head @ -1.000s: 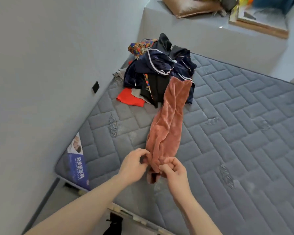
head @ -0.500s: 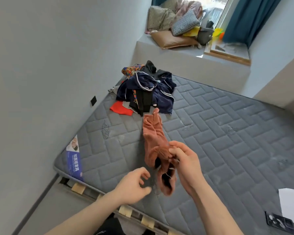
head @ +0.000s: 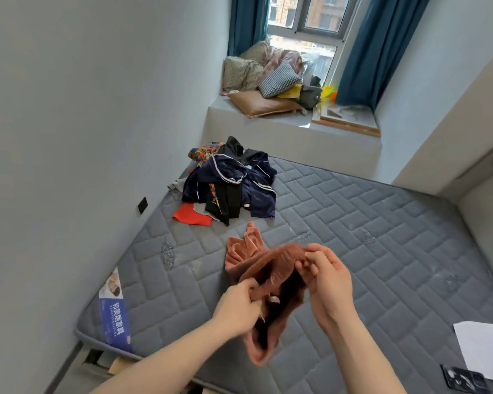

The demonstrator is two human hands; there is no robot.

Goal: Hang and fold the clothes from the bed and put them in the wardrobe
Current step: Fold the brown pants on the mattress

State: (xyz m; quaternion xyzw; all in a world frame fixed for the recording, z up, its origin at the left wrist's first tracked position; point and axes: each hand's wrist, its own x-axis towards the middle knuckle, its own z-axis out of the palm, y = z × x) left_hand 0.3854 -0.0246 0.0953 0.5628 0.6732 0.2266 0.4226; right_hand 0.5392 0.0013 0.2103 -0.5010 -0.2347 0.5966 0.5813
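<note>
**Holding the pink garment above the mattress**

Facing you is a grey quilted mattress (head: 339, 237) with no sheet, pushed against a pale grey wall (head: 83, 109) on your left. A blue label (head: 114, 317) is fixed to its near left edge. Beyond the far edge, a raised window ledge (head: 282, 132) carries cushions (head: 268, 78) and bedding, framed by teal curtains (head: 376, 44).

Note the clothes pile (head: 231, 183) at the far left of the mattress: dark navy items with white piping, a patterned piece, and a red piece at its near edge. A white sheet of paper (head: 481, 348) and a dark flat object (head: 464, 379) lie at the near right corner.

Your left hand (head: 236, 305) and right hand (head: 329, 282) each pinch the rim of the pink garment (head: 271, 274), fingers curled into the fabric. The garment hangs between your hands; its far end rests on the mattress, just short of the pile.
</note>
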